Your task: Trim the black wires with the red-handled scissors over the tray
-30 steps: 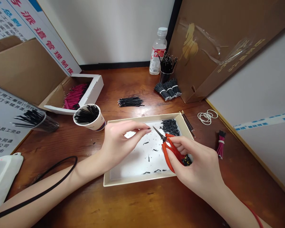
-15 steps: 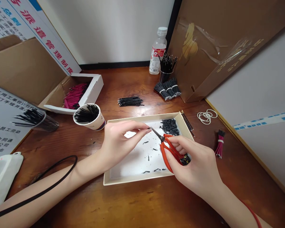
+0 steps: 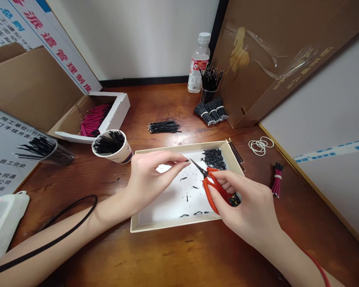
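My left hand (image 3: 151, 175) is over the left part of a shallow cream tray (image 3: 151, 229), thumb and forefinger pinched together. Between those fingertips shows the tip of a small dark piece; most of it is hidden. In my right hand (image 3: 248, 199) are red-handled scissors (image 3: 211, 193), their short pointed blades together and aimed at the left fingertips, a small gap apart. Something black and yellow (image 3: 235, 200) shows beneath my right fingers, too covered to name. Inside the tray lie a heap of short black offcuts (image 3: 214, 158) and several scattered scraps.
Behind the tray lies a pile of black wires (image 3: 164, 127). A paper cup (image 3: 124, 153) of wires stands left, beside a white box (image 3: 115, 113) with pink wires. Bundled black wires (image 3: 211, 111), a bottle (image 3: 199, 63), rubber bands (image 3: 260, 146) and a pink bundle (image 3: 277, 181) are to the right.
The scissors have drawn slightly right, away from my left fingertips, and their blades look closer together. My left hand keeps its pinch in nearly the same place.
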### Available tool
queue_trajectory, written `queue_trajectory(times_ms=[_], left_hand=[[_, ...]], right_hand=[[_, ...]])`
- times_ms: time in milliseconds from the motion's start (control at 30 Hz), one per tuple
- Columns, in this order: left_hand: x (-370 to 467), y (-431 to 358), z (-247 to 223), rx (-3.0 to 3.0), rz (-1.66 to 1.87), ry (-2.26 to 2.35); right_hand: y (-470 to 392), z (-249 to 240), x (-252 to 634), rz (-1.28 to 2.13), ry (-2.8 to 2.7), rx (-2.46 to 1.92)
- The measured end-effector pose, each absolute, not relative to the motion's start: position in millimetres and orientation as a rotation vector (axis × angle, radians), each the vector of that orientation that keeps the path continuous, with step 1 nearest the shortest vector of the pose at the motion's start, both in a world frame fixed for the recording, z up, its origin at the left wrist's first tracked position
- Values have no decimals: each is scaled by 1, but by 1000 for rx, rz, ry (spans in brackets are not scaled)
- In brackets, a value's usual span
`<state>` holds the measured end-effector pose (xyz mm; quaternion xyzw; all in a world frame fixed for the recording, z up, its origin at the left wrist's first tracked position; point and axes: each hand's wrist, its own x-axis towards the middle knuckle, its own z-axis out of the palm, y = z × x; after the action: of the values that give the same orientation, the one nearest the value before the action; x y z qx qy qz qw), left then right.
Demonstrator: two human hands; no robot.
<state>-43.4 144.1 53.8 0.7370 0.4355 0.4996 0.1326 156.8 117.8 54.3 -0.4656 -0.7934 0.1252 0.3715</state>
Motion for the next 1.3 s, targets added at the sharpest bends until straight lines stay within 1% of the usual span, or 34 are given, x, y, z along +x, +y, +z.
queue_trajectory(times_ms=[1300], left_hand=[[-45, 144, 54, 2160, 1447, 1201]], right_hand=[[119, 58, 153, 287, -2043, -1185]])
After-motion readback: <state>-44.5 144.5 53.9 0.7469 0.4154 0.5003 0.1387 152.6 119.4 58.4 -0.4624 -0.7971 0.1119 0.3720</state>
